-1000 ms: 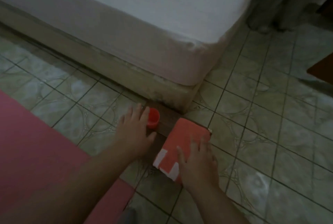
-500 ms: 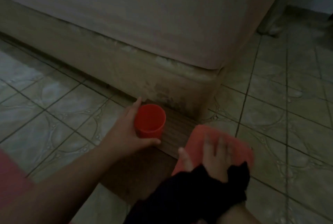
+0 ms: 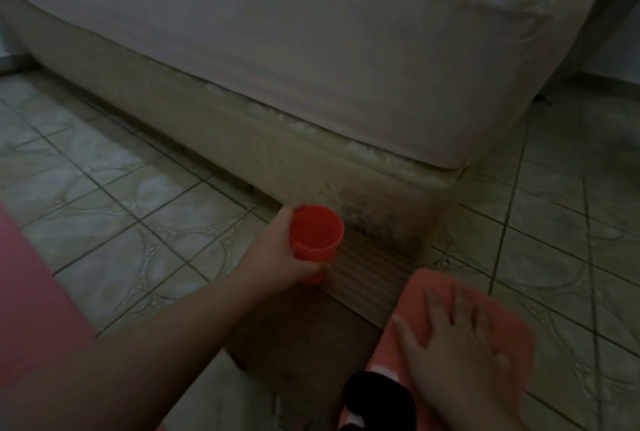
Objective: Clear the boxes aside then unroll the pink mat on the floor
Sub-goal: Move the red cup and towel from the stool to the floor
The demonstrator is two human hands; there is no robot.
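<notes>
**A:** Head view first: where is the flat pink foam mat, and how much of the job is behind you?

**B:** It lies at the far left edge of what I see, flat on the pale patterned tile floor. Only a slab of it shows, so I cannot tell how much is unrolled. I judge the clearing part unfinished, since my hands are busy with the clutter and not the mat.

**A:** And the hands?

**B:** My left hand is curled around a small red plastic cup, holding it upright just in front of the corner of the beige bed base. My right hand lies spread, fingers open, flat on top of a salmon-red cardboard box with white marks; pressing, not gripping, as far as I can tell. A brown ribbed board lies on the floor between cup and box.

**A:** So the mat is out of reach?

**B:** Well apart from both hands, beyond my left forearm. Box and cup need setting aside first.
</notes>
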